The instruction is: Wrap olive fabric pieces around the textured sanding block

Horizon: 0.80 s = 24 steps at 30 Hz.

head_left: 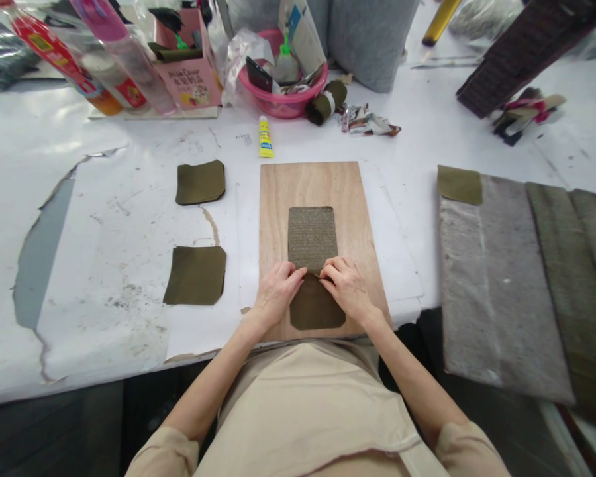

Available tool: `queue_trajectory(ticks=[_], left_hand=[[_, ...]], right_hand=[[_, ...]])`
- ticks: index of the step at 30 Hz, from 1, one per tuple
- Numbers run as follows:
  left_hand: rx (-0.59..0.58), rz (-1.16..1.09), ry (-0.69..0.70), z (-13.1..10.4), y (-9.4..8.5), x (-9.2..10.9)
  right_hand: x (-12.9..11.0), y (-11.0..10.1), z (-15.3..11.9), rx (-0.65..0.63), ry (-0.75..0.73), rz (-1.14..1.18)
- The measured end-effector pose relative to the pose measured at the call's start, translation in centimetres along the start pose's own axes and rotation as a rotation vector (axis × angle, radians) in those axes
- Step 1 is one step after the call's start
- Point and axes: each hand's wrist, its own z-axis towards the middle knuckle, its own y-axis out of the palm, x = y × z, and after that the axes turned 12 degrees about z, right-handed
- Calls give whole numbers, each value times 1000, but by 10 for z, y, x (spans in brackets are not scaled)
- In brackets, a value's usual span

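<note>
A: Where is the work?
B: On the board [310, 185], which reaches the near edge of the table [124, 232]. The patch [312, 235] lies around the board's middle, and the smooth cloth [318, 308] runs from it towards the board's near edge.

A: And the grip?
B: The left hand [281, 285] and the right hand [346, 285] both pinch the cloth's far edge between thumb and fingers, one at each side, where it meets the patch.

A: What does the basket [283, 105] hold?
B: A flat black slab [259, 75], a bottle with a green nozzle [287, 68], a card [308, 40] leaning up at the right, and small stuff I can't make out. A clear bag [243, 56] covers its left rim. It sits past the board's far edge; the roll [326, 103] is right beside it.

A: And the box [191, 83]?
B: It stands left of the basket, towards the table's far left corner. Folded fabric [179, 53] lies across its open top, and a green tip [181, 42] and something black stick up.

A: Left of that?
B: A clear bottle [139, 66], then a jar [116, 79] with a white lid, then a red-label bottle [54, 53] with orange showing at its base. I can't tell what the jar holds.
</note>
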Motion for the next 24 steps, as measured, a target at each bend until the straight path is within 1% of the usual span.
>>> queue_trajectory(ticks=[4, 9, 13, 18, 21, 24], left_hand=[[-39, 38, 57, 8, -2, -3], [-50, -18, 69, 10, -5, -5], [-33, -86, 44, 8, -4, -5], [-13, -175, 16, 7, 0, -8], [-12, -194, 12, 7, 1, -10], [-12, -203, 10, 8, 0, -11]], right_hand=[[7, 1, -2, -20, -57, 112], [16, 1, -4, 64, -30, 219], [22, -3, -9, 58, -48, 190], [27, -15, -15, 61, 0, 138], [25, -19, -15, 48, 16, 97], [18, -15, -8, 28, -26, 94]])
